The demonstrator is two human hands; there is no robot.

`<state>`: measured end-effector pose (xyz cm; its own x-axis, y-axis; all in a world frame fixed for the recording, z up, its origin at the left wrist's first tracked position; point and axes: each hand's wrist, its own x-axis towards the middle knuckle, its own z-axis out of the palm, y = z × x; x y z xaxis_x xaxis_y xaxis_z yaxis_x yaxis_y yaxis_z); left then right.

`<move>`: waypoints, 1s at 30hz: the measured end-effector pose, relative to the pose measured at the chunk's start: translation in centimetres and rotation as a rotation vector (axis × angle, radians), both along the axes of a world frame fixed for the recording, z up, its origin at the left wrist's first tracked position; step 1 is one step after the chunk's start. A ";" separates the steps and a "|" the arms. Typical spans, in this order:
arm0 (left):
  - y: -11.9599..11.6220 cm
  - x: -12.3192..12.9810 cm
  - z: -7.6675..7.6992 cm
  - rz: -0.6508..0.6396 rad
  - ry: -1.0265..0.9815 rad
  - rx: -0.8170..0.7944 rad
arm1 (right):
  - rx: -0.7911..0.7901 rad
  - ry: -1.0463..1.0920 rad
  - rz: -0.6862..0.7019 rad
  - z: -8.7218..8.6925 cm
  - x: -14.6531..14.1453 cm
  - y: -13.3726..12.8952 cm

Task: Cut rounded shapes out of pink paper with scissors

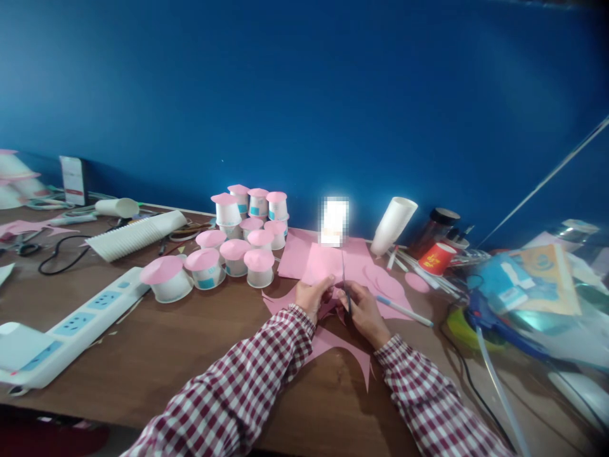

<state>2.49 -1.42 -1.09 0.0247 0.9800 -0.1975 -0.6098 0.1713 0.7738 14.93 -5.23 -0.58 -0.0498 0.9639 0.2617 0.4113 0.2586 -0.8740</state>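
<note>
My left hand (314, 296) pinches a piece of pink paper (323, 263) in front of me. Close beside it on the right, my right hand (365, 312) is closed on dark-handled scissors (347, 295), whose blades point away from me over the paper. Pink paper offcuts (340, 349) with curved edges lie under and in front of both hands. Cut pink rounds (383, 282) rest on the sheet to the right, next to a white and blue pen (404, 311).
White paper cups topped with pink discs (205, 270) stand left of the hands. Further left lie a power strip (90, 317) and a stack of cups (137, 235). At right are a red cup (436, 259), a glue gun (499, 330) and plastic bags (528, 279).
</note>
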 end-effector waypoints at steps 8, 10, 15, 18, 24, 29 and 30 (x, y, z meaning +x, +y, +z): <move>0.0 -0.1 0.1 0.000 0.021 -0.001 | -0.001 0.001 -0.012 0.1 0.0 0.0; 0.0 -0.1 0.2 0.000 0.023 -0.005 | -0.008 0.002 -0.016 0.1 0.0 0.0; 0.0 -0.1 0.3 0.005 0.022 -0.017 | 0.004 -0.012 -0.023 0.2 0.1 -0.1; 0.0 -0.1 0.3 0.007 0.023 -0.028 | 0.005 -0.029 -0.019 0.2 0.1 0.0; -0.1 -0.1 0.5 0.015 0.008 -0.011 | 0.017 -0.061 -0.035 0.2 0.1 -0.1; -0.1 -0.1 0.4 0.043 0.034 -0.022 | -0.015 -0.009 -0.002 0.0 -0.2 -0.2; 0.0 -0.1 0.3 0.046 0.050 -0.034 | -0.016 0.003 0.003 0.0 -0.3 -0.2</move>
